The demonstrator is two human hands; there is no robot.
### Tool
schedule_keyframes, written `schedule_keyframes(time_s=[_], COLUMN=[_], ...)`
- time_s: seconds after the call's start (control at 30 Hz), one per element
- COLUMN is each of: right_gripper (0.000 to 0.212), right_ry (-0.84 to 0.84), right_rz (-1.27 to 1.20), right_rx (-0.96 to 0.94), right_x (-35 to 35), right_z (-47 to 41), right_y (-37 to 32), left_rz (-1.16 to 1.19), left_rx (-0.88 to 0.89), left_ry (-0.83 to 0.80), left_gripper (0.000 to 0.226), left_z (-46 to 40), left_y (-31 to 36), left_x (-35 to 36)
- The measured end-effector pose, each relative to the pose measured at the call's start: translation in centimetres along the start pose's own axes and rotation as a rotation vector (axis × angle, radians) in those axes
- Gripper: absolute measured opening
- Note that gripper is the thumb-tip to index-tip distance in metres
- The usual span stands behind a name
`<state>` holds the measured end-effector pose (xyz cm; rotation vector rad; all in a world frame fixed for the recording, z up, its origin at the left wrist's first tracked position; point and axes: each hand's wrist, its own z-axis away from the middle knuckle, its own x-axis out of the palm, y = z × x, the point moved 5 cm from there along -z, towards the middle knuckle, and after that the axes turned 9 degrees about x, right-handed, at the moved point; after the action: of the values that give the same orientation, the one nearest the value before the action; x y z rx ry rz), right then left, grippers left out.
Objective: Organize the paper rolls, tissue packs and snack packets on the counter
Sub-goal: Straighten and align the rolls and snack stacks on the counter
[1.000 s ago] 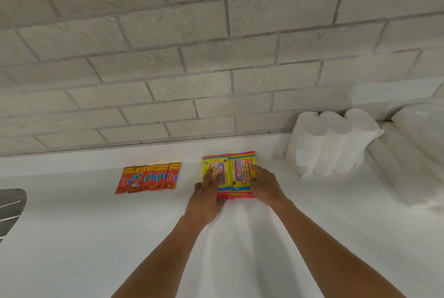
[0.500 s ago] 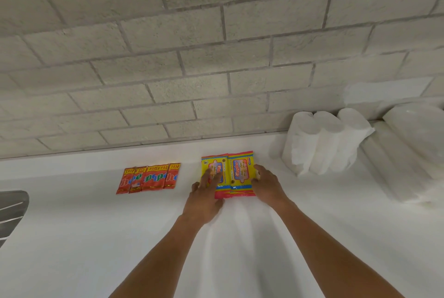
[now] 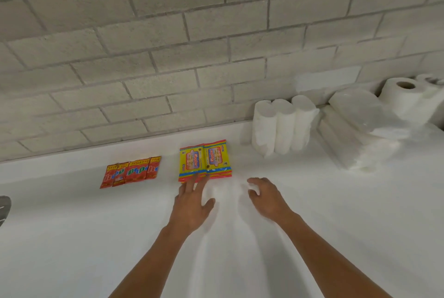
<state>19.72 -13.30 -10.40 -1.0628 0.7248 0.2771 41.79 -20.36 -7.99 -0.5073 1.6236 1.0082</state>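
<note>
Head view: two yellow packs (image 3: 205, 160) lie flat side by side on the white counter (image 3: 240, 261), near the brick wall (image 3: 168, 45). Their long axes run from the near edge toward the wall, and their long sides touch. Each carries a red-and-blue label with red lettering running along the length; the word is too blurred to read. To their left, apart from them, four red packets (image 3: 131, 172) lie in an overlapping row, long axes also toward the wall. Their yellow top strips read "TRIP" and "PACK", with large white and green letters below that I cannot make out whole. To the right of the yellow packs, three wrapped rolls (image 3: 281, 126) stand upright against the wall. Past them lie white tissue packs (image 3: 353, 129), with an open-cored paper roll (image 3: 406, 98) standing behind.

The left hand (image 3: 192, 204) is flat, fingers straight and spread, fingertips touching the near edge of the left yellow pack. The right hand (image 3: 266, 198) sits just off the counter beside the packs, fingers loosely curled, holding nothing.
</note>
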Motion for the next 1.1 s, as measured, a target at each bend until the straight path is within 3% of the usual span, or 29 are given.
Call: schedule_keyframes(time_s=[0.27,0.57,0.83,1.1], right_gripper=[0.035,0.041,0.057,0.070], right_ry=[0.092,0.280,0.351,0.194], right_rz=[-0.142,-0.297,-0.407,-0.313], right_rx=[0.057,0.102,0.113,0.133], right_x=[-3.5,-9.5,-16.3,-20.3], right_z=[4.0,6.3,1.7,-5.1], right_y=[3.6,4.6,5.5,6.6], left_rz=[0.240,0.393,0.471,0.490], left_rx=[0.118,0.272,0.086,-0.249], left_ry=[0.026,0.122,0.146,0.146], left_gripper=[0.066,0.071,0.078,0.085], left_z=[2.2,-1.6,-7.5,-12.7], left_y=[6.2,13.2,17.0,18.1], left_x=[0.7,-2.0,-2.5,-0.2])
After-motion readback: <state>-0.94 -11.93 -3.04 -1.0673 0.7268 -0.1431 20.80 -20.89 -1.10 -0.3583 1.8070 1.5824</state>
